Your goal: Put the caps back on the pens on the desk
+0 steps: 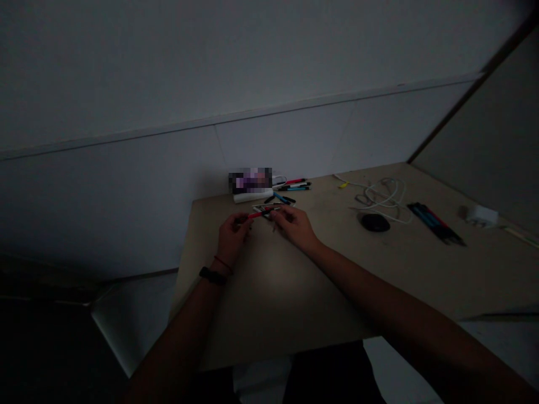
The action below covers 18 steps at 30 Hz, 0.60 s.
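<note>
A red-and-black pen (255, 215) runs roughly level between my two hands over the table. My left hand (234, 230) pinches its red end. At the black end, the fingers of my right hand (295, 225) are closed around it. Just beyond my hands lies a small white-edged item (256, 208), partly hidden by them. Blue-and-black pen parts (283, 197) rest behind my right hand. Farther back, several red, black and blue pens (297, 186) lie near the wall. The dim light hides fine detail.
A white box-like object (252, 196) stands against the wall, with a blurred-out screen or picture above it. To the right are a coiled white cable (381, 196), a black round object (375, 223), a dark pack of pens (435, 223) and a white adapter (482, 216).
</note>
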{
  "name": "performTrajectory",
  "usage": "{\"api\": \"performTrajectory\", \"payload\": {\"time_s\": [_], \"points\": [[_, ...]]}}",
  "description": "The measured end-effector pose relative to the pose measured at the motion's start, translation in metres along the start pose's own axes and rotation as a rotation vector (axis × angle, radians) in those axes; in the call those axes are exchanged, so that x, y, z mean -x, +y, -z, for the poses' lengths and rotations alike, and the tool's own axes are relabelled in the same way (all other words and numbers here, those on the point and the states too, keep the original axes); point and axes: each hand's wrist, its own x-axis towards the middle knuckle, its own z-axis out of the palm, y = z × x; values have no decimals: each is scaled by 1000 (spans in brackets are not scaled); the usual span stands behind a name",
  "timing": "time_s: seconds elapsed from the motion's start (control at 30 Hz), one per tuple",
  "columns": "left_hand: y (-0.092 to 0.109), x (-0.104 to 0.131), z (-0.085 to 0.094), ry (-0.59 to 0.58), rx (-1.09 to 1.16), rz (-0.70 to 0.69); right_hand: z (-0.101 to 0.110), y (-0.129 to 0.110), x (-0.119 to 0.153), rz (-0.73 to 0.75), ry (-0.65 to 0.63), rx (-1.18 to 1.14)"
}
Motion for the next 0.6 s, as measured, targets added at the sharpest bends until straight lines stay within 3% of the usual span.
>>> {"api": "performTrajectory", "payload": {"time_s": [0.27, 0.4, 0.6], "points": [[-7, -2, 1, -45, -124, -44, -3, -3, 1, -10, -15, -99], [-7, 1, 0, -54, -291, -111, -2, -6, 1, -27, -25, -100], [1, 10, -3, -179, -477, -223, -3, -6, 1, -60, -37, -107]]}}
